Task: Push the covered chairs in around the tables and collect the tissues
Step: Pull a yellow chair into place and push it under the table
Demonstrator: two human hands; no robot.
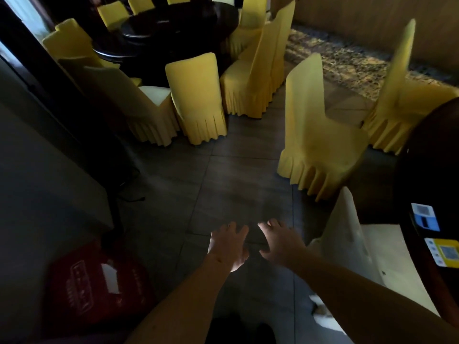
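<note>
My left hand point(227, 244) and my right hand point(279, 242) reach forward side by side over the dark tiled floor, fingers spread, holding nothing. A red tissue box point(96, 281) with a white tissue sticking out lies at the lower left. A pale covered chair point(357, 247) stands just right of my right hand, beside a dark round table point(427, 184). A yellow covered chair point(315, 130) stands pulled out ahead on the right. Several more yellow covered chairs, one of them point(196, 98), ring a far dark round table point(173, 28).
A grey counter or cabinet point(37, 175) runs along the left, with a dark post point(62, 78) beside it. Stickers point(424, 217) sit on the near table's edge. A patterned rug point(360, 55) lies at the back right. Open floor stretches between the chair groups.
</note>
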